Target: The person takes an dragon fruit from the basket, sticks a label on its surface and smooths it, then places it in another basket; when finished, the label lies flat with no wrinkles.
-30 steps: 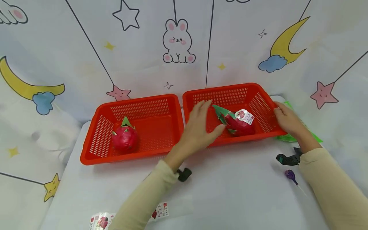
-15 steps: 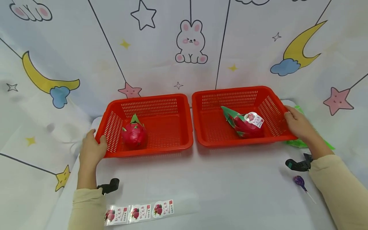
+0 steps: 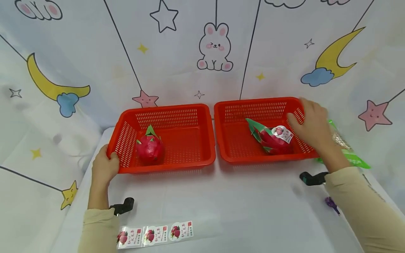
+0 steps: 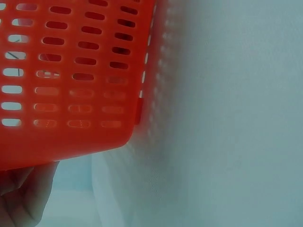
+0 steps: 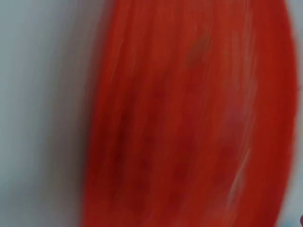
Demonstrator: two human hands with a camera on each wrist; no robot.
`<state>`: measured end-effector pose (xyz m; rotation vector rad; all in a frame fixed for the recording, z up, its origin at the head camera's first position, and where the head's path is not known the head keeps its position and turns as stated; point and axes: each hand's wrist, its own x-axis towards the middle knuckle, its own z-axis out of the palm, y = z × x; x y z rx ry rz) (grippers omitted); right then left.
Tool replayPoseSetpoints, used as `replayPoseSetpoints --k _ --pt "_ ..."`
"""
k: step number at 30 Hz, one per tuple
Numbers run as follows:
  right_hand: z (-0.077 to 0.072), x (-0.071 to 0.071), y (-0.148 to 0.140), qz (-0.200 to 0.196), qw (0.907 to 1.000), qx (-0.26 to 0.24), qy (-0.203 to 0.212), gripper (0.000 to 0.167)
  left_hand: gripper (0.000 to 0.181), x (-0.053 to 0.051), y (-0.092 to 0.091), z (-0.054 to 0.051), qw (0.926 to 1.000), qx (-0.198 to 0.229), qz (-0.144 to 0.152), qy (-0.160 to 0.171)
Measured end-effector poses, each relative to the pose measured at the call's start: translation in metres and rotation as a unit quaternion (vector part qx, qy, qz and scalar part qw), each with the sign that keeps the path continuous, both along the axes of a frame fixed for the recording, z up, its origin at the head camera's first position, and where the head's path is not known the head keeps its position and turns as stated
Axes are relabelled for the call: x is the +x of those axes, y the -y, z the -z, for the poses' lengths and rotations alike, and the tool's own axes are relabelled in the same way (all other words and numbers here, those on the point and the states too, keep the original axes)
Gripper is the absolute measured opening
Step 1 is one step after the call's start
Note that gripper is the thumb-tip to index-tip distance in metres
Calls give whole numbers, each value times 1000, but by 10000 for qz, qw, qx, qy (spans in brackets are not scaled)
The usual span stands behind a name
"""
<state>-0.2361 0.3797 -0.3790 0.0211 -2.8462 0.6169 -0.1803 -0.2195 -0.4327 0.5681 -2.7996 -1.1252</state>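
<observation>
My left hand (image 3: 105,165) grips the near left corner of the left red basket (image 3: 186,162), thumb over the rim. In the left wrist view, fingers (image 4: 33,198) show under the slotted basket wall (image 4: 66,137). A dragon fruit (image 3: 150,149) with a green tip lies in that basket. Over the right end of the right red basket (image 3: 253,160) is my right hand (image 3: 313,128), thumb and fingers spread apart, holding nothing. Inside lies another dragon fruit (image 3: 275,144) bearing a round-and-square sticker (image 3: 282,134). The right wrist view shows only the blurred red basket (image 5: 189,113).
A strip of dragon fruit stickers (image 3: 155,234) lies at the table's front left. A green-edged packet (image 3: 351,154) sits right of the right basket. A purple lollipop (image 3: 330,203) lies by the right sleeve. Behind the baskets hangs a printed cloth (image 3: 177,77).
My left hand went from between the baskets to the left basket's left corner and took hold. My right hand let go of the right basket's rim and rose leftward over it.
</observation>
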Motion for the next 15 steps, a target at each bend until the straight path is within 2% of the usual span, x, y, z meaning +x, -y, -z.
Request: replayPoseSetpoints --k 2,3,5,7,11,13,15 --pt "-7 -6 59 -691 9972 -116 -249 71 55 2 3 -1 10000 -58 -58 -31" --pt "-9 -8 89 -1039 9942 -152 -223 71 55 3 5 -1 9999 -65 -76 -48" --pt "-8 -12 151 -1659 9859 -198 10 72 56 3 5 -3 9999 -56 -105 -74" --pt "-3 -13 209 -2122 9762 -68 438 76 56 3 4 -3 9999 -31 -135 -101" --pt "12 -13 303 -2640 9483 406 1711 93 56 3 1 -2 9997 42 -201 -137" --pt "19 -14 335 -2731 9343 480 2241 101 55 3 -1 -1 9996 92 -226 -168" --pt "26 -16 358 -2754 9258 497 2543 107 55 2 -2 0 9995 118 -239 -193"
